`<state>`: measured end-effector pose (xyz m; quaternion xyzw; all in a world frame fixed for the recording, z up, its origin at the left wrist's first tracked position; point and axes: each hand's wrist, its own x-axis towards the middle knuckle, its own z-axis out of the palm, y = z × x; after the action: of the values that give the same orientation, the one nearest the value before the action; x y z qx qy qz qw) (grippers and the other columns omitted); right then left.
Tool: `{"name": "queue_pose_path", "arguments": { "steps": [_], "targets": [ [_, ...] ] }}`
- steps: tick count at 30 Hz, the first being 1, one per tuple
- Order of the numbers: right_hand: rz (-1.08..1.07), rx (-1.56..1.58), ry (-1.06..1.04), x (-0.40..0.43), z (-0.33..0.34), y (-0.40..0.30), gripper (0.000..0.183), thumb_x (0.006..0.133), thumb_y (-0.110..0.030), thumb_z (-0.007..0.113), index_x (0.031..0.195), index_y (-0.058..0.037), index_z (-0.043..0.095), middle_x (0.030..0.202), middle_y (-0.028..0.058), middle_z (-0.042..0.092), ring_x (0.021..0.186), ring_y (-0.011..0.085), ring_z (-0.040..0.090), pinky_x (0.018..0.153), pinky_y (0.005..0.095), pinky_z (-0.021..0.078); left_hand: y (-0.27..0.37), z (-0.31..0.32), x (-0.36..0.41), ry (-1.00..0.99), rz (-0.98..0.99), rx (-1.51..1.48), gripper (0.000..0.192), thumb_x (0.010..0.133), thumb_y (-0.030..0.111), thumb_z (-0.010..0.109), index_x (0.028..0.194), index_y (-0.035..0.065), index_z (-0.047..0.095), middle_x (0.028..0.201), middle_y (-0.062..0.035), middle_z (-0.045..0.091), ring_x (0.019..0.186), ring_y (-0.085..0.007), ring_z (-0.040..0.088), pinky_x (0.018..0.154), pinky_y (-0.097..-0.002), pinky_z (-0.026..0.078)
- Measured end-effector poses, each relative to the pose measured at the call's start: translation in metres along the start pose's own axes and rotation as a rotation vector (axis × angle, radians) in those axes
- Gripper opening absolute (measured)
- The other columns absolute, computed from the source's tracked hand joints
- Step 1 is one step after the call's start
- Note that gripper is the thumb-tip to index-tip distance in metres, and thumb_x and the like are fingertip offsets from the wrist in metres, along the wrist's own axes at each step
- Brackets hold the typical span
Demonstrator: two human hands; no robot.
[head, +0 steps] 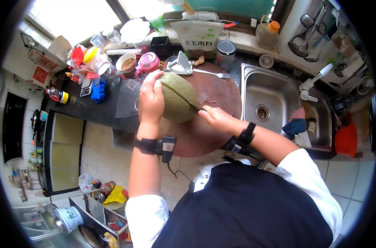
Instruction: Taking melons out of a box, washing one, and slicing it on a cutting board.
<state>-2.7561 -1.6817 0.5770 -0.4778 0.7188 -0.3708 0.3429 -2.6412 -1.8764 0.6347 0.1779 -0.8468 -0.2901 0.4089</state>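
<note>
A green netted melon [179,105] lies on a round wooden cutting board [217,127]. My left hand [152,97] is pressed along its left side, fingers pointing away from me, and steadies it. My right hand [217,116] is closed around the handle of a knife at the melon's lower right. The knife's narrow dark blade [183,97] runs slantwise across the melon top, from my right hand toward my left fingertips. How deep the blade sits in the rind I cannot tell. A clear plastic sheet [126,100] lies left of my left hand.
A fork [211,73] and a piece of ginger [199,60] lie at the board's far edge. Behind stand a pink-lidded cup [149,62], a bowl [126,63] and a lidded pitcher [226,51]. To the right is a steel sink [273,90] with a faucet [313,83].
</note>
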Motion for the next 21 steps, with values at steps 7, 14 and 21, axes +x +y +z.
{"name": "queue_pose_path", "arguments": {
  "steps": [7, 14, 21],
  "targets": [
    [-0.086, -0.137, -0.040, 0.024, 0.009, 0.004, 0.043, 0.096, -0.039, 0.039, 0.096, 0.0020, 0.053, 0.087, 0.0280, 0.061, 0.086, 0.0449, 0.058, 0.075, 0.0500, 0.0440, -0.044, -0.028, -0.010, 0.019, -0.273, -0.184, 0.036, 0.082, 0.021, 0.067, 0.113, 0.0041, 0.059, 0.108, -0.0106, 0.062, 0.101, -0.0197, 0.057, 0.090, -0.0321, 0.043],
    [-0.138, -0.238, -0.036, 0.029, 0.009, 0.000, 0.045, 0.094, -0.042, 0.041, 0.093, 0.0013, 0.055, 0.085, 0.0278, 0.062, 0.083, 0.0450, 0.059, 0.074, 0.0509, 0.0451, -0.069, -0.039, -0.027, 0.057, -0.395, -0.303, 0.040, 0.082, 0.021, 0.067, 0.116, 0.0015, 0.056, 0.111, -0.0089, 0.059, 0.104, -0.0176, 0.053, 0.092, -0.0312, 0.040],
    [0.081, -0.426, -0.146, -0.012, -0.020, -0.036, 0.050, 0.094, -0.044, 0.040, 0.089, 0.0020, 0.059, 0.086, 0.0274, 0.062, 0.085, 0.0436, 0.060, 0.076, 0.0497, 0.0467, -0.073, -0.011, -0.057, 0.005, -0.675, -0.728, 0.044, 0.088, 0.025, 0.062, 0.123, 0.0016, 0.052, 0.115, -0.0099, 0.056, 0.107, -0.0155, 0.052, 0.093, -0.0276, 0.040]
  ]
}}
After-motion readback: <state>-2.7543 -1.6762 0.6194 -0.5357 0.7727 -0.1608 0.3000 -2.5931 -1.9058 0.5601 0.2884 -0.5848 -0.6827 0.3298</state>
